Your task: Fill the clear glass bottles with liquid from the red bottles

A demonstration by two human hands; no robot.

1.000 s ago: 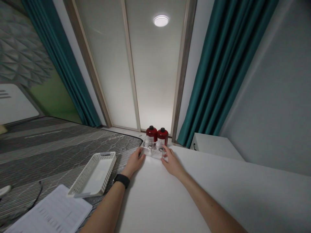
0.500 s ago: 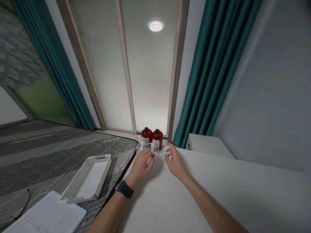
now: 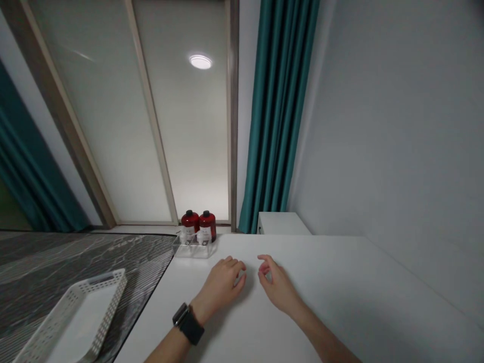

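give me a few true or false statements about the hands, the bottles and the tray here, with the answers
1. Both hands rest empty on the white table. True: the left hand and right hand hold nothing.
2. The two red bottles lie on their sides. False: they stand upright behind the clear tray.
3. The left wrist wears a dark watch. True.
4. The white basket sits on the white table. False: it lies on the grey patterned surface to the left.
5. The right hand grips the clear tray. False: it is apart from it, nearer the person.
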